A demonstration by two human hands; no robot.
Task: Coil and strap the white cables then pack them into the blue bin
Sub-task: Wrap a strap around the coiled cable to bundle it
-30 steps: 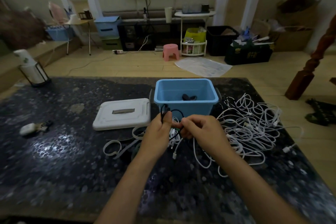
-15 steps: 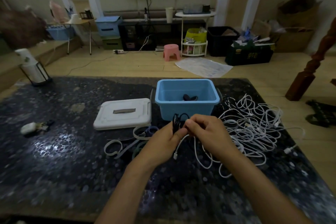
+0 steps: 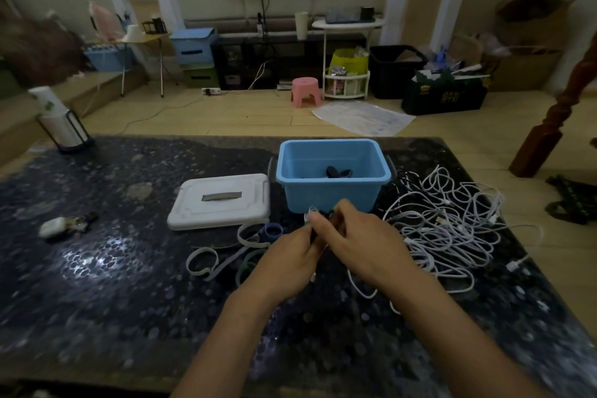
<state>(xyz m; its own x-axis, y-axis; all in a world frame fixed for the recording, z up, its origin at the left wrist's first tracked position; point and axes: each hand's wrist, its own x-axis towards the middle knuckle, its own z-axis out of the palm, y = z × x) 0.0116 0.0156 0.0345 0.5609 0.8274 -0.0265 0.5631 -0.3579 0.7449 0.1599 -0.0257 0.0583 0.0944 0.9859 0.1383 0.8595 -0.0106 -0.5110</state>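
- A second ago the left hand (image 3: 292,263) held a small cable bundle with a dark strap standing up as a loose loop above it. Now that loop is gone from sight and both hands have closed in over the bundle (image 3: 312,216), so the strap looks to have been drawn down round the coil. I judge this coil is nearly fastened and close to going into the bin.
- The hands have also drifted a little toward the near wall of the blue bin (image 3: 332,178), which stands by the far edge of the table (image 3: 122,284).
- The left hand's fingers are curled round the bundle from below. The right hand (image 3: 365,244) pinches its top with thumb and forefinger, and the bundle's white tip just shows above those fingertips.
- The strap itself is mostly hidden between the hands; in this dim light I cannot tell if it is fully closed.
- The tangled white cables (image 3: 452,226) lie in a heap toward the right edge, beside the bin and touching nothing held, so most of the coiling remains.
- Spare straps (image 3: 226,252) lie loose left of the hands, in front of the white lid (image 3: 221,200).
- Something dark already sits inside the bin.
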